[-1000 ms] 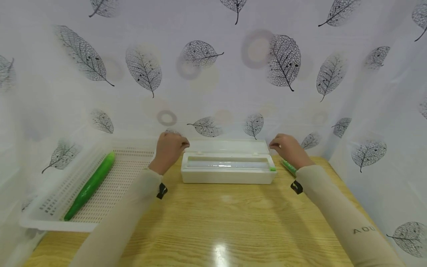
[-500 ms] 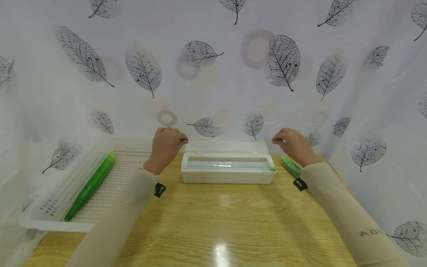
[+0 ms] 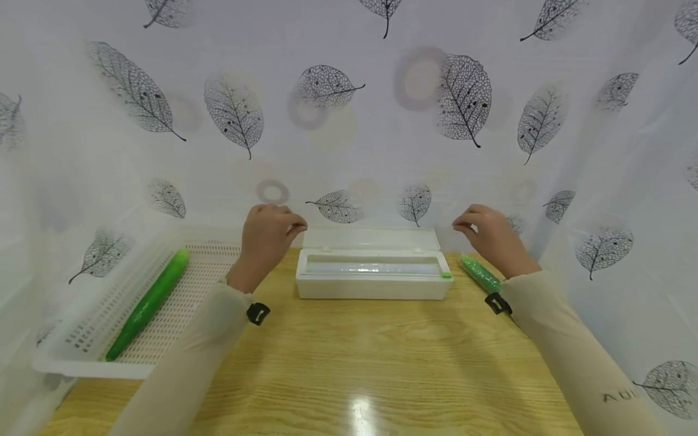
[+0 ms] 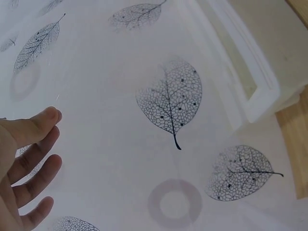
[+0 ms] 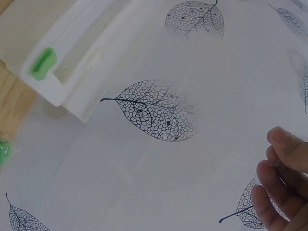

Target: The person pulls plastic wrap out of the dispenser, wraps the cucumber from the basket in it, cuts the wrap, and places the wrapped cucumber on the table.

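A white cling film dispenser box (image 3: 373, 287) stands at the back of the table, its lid (image 3: 371, 239) raised behind it. Inside lies a shiny roll of cling film (image 3: 371, 267). My left hand (image 3: 268, 239) is up by the box's left end, thumb and forefinger pinched together. Beyond the right end my right hand (image 3: 493, 239) pinches the same way. The pinched film is nearly invisible; a faint line near the left fingertips (image 4: 50, 114) hints at its edge. Both wrist views show thumb meeting forefinger, the other fingers loosely bent.
A white plastic basket (image 3: 49, 363) on the left holds a bare cucumber (image 3: 147, 306). A film-wrapped cucumber (image 3: 480, 274) lies right of the box, partly under my right forearm. A leaf-patterned curtain (image 3: 371, 139) hangs close behind, and the wooden table (image 3: 360, 351) spreads in front.
Both hands have risen slightly and drawn apart, the right one further outward. More of the wrapped cucumber shows beneath the right wrist. Box, basket and bare cucumber stay put.
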Motion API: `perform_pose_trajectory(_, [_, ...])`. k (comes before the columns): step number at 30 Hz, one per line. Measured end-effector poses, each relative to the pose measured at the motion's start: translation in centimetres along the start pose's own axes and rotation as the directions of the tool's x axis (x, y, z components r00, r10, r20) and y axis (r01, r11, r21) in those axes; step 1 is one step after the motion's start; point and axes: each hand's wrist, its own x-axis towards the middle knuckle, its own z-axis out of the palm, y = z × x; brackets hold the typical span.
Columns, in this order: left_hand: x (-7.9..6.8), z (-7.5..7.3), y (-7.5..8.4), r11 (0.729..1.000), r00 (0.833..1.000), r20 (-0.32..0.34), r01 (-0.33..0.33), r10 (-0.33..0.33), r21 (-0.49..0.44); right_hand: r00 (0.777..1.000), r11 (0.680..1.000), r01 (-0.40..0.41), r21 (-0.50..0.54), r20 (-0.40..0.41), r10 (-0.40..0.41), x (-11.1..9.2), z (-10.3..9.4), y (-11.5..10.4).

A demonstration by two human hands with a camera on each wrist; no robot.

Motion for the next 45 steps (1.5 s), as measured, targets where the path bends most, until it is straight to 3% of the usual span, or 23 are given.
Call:
perform_pose_trajectory(10, [-0.7,-1.3,0.2,1.000,0.995,-0.096,-0.016,0.015,-0.007,0.995,0.998,0.053,-0.023,-0.082,-0.054,-0.7,-0.8,-0.9])
perform_pose_trajectory(24, [-1.1,-3.1,0.3,0.999,0.989,-0.144,-0.028,0.022,-0.040,0.978,0.994,0.109,-0.019,-0.179,-0.111,-1.0,-2.4,-2.0])
perform_pose_trajectory(34, [-1.2,-4.7,0.6,0.995,0.975,-0.215,-0.066,0.047,-0.080,0.966,0.989,0.128,-0.070,-0.217,-0.141,-1.1,-4.1,-2.9])
perform_pose_trajectory(41, [-1.9,-5.4,0.3,0.970,0.973,-0.178,-0.177,0.146,-0.170,0.963,0.986,0.159,-0.050,-0.213,-0.166,-1.7,-4.6,-3.3])
perform_pose_trajectory(45, [-2.4,-6.0,0.0,0.935,0.970,-0.071,-0.241,0.231,-0.260,0.962,0.976,0.212,-0.050,-0.168,-0.217,-2.5,-4.9,-3.4])
